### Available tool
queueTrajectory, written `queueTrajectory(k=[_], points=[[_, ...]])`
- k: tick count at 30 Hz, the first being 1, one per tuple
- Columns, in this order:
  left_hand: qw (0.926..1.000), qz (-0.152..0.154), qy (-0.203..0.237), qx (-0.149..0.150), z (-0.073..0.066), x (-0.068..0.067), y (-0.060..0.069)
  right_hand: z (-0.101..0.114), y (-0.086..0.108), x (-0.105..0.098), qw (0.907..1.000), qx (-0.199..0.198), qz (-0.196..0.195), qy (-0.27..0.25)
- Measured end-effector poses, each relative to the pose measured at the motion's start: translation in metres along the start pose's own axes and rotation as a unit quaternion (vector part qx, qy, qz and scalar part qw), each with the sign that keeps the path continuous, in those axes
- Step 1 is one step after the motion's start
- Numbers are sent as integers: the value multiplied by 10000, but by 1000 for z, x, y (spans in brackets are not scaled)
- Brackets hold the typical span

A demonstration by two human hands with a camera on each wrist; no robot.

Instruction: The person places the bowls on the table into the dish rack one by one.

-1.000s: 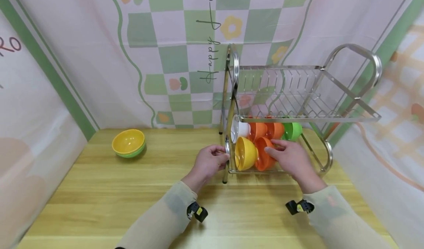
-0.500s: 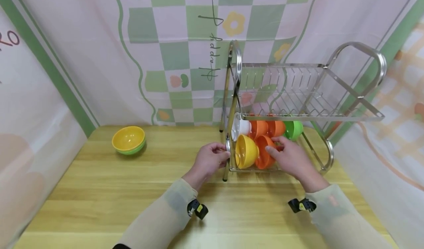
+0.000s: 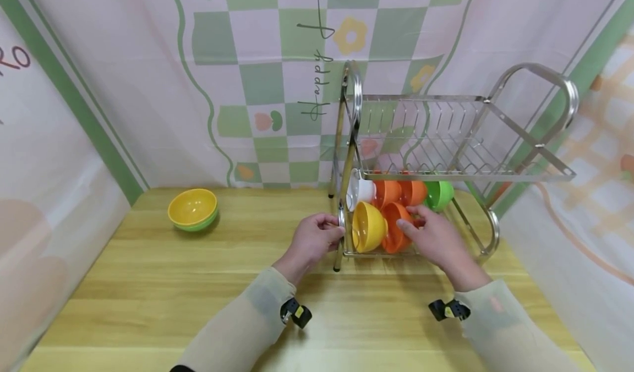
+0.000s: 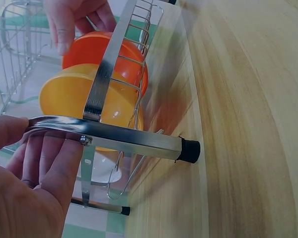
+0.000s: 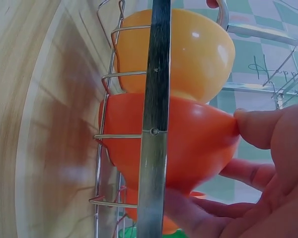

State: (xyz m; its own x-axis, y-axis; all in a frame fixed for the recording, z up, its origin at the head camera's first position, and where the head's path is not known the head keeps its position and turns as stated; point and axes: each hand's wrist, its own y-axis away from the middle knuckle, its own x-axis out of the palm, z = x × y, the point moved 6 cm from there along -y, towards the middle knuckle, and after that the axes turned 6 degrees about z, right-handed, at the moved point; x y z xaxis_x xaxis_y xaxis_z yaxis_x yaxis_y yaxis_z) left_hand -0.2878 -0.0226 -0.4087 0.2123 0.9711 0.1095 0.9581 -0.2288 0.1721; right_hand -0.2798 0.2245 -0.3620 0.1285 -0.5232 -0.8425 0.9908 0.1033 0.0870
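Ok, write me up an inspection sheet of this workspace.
Surface: wooden tabletop, light-grained.
Job's things: front orange bowl and front yellow bowl, on their sides in the lower tier of the metal rack; behind them, a white bowl, two more orange bowls and a green bowl; nested bowls, yellow inside green, stand left of the rack.
Clutter: nothing seen.
Hands: left hand grips the rack's left frame; right hand holds the front orange bowl.
Cables: nothing seen.
Surroundings: patterned cloth behind and at both sides.
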Motion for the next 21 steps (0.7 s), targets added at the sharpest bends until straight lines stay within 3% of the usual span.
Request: queueTrajectory(k=[5, 11, 17, 21], points=[[10000, 25, 61, 23, 1, 0, -1, 0, 2, 1, 9998, 54, 172, 47], [9998, 64, 147, 98, 2, 0, -1, -2, 9, -8, 9990, 63, 268, -366], [10000, 53, 56, 48, 1, 1, 0, 2, 18, -26, 9959, 38, -48, -903], [10000, 30, 53, 23, 1, 0, 0, 6, 23, -36, 9863, -261, -322, -1595]])
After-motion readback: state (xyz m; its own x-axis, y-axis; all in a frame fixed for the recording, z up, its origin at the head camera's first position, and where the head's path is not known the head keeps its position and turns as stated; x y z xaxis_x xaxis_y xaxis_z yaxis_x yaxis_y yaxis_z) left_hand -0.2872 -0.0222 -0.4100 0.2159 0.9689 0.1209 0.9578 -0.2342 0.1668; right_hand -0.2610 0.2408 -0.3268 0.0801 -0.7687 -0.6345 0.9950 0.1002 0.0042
